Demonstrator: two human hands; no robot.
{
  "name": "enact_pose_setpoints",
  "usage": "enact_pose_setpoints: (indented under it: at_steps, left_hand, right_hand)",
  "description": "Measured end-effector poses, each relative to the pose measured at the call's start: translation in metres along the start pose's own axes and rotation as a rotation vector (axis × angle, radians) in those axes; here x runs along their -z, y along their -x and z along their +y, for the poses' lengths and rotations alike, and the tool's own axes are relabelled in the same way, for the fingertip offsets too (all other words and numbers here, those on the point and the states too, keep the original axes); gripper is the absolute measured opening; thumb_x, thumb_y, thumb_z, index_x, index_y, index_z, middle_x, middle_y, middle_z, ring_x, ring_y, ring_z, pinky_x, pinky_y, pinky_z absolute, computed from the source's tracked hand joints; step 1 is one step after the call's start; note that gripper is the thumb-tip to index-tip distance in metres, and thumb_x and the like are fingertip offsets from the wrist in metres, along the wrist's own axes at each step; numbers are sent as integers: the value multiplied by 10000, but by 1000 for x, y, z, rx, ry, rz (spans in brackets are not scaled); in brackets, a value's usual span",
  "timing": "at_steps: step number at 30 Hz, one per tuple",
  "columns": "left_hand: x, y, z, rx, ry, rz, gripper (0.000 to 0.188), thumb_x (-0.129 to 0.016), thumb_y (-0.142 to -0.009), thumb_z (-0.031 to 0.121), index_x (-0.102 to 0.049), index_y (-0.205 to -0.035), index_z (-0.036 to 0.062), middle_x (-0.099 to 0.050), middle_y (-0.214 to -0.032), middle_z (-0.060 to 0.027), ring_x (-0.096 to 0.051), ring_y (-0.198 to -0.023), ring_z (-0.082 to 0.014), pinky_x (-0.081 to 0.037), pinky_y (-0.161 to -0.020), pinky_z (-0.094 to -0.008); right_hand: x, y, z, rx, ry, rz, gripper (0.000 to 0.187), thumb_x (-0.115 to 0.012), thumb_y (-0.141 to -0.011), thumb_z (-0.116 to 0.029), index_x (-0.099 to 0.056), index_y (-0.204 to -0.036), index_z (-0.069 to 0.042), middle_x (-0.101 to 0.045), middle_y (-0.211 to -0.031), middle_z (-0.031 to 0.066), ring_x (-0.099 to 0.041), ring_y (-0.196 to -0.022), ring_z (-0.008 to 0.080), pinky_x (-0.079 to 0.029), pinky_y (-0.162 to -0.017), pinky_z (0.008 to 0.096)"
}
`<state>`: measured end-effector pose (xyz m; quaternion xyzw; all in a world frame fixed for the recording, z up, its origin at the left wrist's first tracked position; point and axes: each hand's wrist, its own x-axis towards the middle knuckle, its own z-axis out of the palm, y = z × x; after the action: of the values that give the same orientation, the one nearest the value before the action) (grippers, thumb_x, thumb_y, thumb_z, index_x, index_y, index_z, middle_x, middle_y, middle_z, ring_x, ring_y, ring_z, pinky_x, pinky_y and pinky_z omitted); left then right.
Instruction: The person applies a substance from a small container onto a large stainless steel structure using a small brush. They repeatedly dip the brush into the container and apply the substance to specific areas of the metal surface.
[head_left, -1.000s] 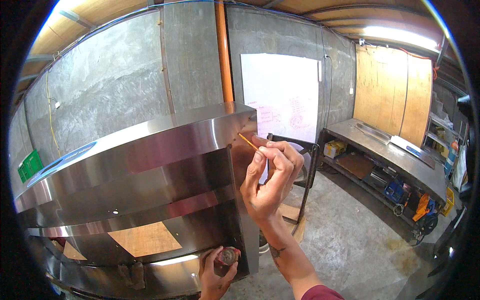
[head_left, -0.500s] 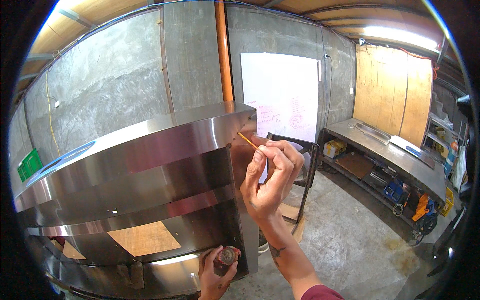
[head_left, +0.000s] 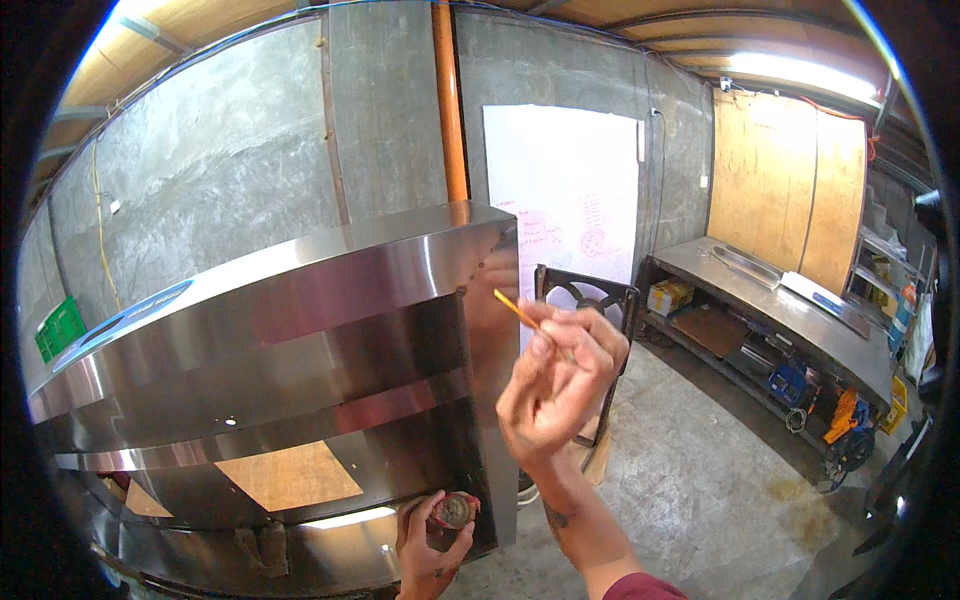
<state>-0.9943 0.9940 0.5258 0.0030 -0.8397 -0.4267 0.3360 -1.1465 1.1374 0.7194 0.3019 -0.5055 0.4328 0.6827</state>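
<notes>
Between the fingertips of my right hand (head_left: 562, 378) is a thin yellow-orange stick (head_left: 514, 307), its tip pointing up and left. That tip is apart from the stainless steel unit (head_left: 330, 283), just right of its upper right corner. Small dark spots (head_left: 480, 266) run along the corner seam there. Lower down, my left hand (head_left: 432, 548) grips a small round container (head_left: 456, 511) with a reddish rim and greyish-brown contents, beside the unit's lower right part. My left fingers curl around the container's side.
A dark-framed fan (head_left: 578, 292) stands behind my right hand. Further right is a metal workbench (head_left: 770, 300) with tools and boxes on its lower shelf. A whiteboard (head_left: 560, 150) is at the grey wall, next to an orange pipe (head_left: 449, 100). Concrete floor (head_left: 690, 450) lies to the right.
My right hand has moved right and down with the stick, taking its tip away from the spotted corner seam. My left hand and the container have hardly moved.
</notes>
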Motion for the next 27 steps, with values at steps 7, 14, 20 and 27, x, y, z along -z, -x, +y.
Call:
enact_pose_setpoints:
  at_steps: [7, 14, 20, 27]
  left_hand:
    - [15, -6, -3, 71, 23, -1, 683, -967, -832, 174, -689, -1444, 53, -693, -1344, -194, -694, -1216, -368, -568, -1059, -466]
    - [10, -18, 11, -35, 0, 24, 678, -952, -859, 109, -675, -1477, 73, -688, -1348, -175, -701, -1212, -332, -591, -1008, -425]
    - [6, -16, 20, -187, -7, 48, 696, -948, -865, 77, -661, -1499, 71, -661, -1409, -157, -702, -1186, -288, -614, -908, -376]
    - [3, -17, 14, -230, 17, 21, 729, -951, -830, 39, -663, -1499, 75, -660, -1410, -157, -700, -1179, -281, -612, -882, -355]
  right_hand:
    - [60, 60, -48, -255, -35, -214, 289, -747, -984, 46, -635, -1239, -31, -689, -1155, 152, -646, -1070, 313, -536, -924, 419]
    - [111, 111, -72, -453, -9, -508, 283, -839, -949, 40, -693, -1173, -54, -654, -1163, 140, -648, -1026, 300, -547, -883, 398]
    - [124, 113, -78, -398, 16, -660, 317, -868, -882, 79, -787, -1151, -67, -594, -1226, 119, -592, -874, 202, -502, -719, 323]
    - [116, 118, -76, -358, 64, -776, 364, -906, -846, 55, -834, -1175, -84, -583, -1220, 99, -492, -753, 165, -455, -662, 325]
